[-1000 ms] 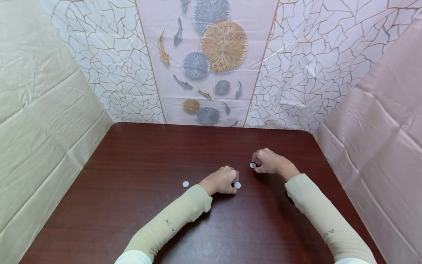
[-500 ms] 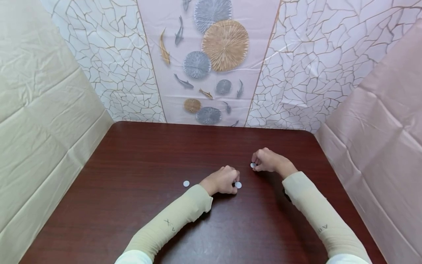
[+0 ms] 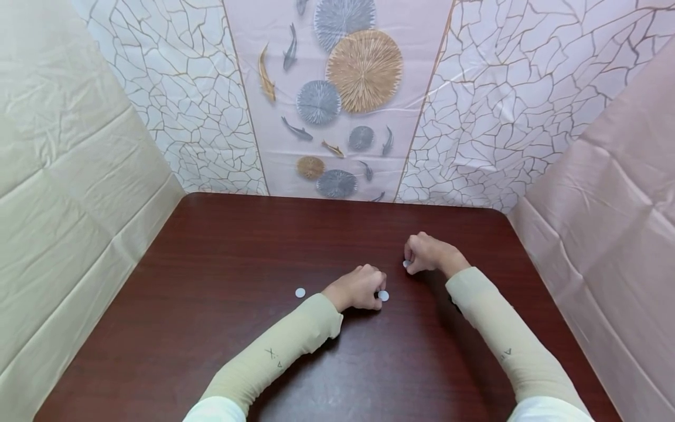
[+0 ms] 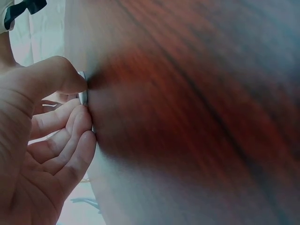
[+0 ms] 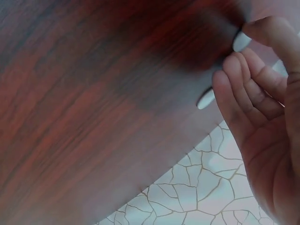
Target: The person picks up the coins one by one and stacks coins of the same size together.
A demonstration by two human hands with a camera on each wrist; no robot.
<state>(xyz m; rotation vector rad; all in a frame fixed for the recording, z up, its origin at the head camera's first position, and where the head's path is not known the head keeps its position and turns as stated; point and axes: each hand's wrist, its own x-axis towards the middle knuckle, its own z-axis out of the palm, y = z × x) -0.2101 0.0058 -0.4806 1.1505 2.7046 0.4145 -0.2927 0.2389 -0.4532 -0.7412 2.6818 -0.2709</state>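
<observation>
My left hand [image 3: 358, 287] rests low over the table and pinches a small flat white disc [image 3: 383, 296] between thumb and fingers. In the left wrist view that disc [image 4: 83, 89] shows as a thin sliver at the fingertips. Farther right and back, my right hand [image 3: 428, 253] holds another white disc [image 3: 406, 264], partly covered by the fingers. The right wrist view has this disc [image 5: 241, 41] between the thumb and fingertips. A separate white disc [image 5: 206, 98] lies by the outer fingers there. To the left of my left wrist, a loose white disc [image 3: 300, 292] lies flat.
The dark red-brown table [image 3: 211, 246] has a wood grain and rounded far corners. A patterned cloth wall [image 3: 364, 70] stands along its back edge. Pale cloth panels [image 3: 68, 176] flank both sides.
My right hand's fingers have closed in, covering more of its disc, and the right forearm has swung slightly left. My left hand keeps its grip. The whole view has shifted a little.
</observation>
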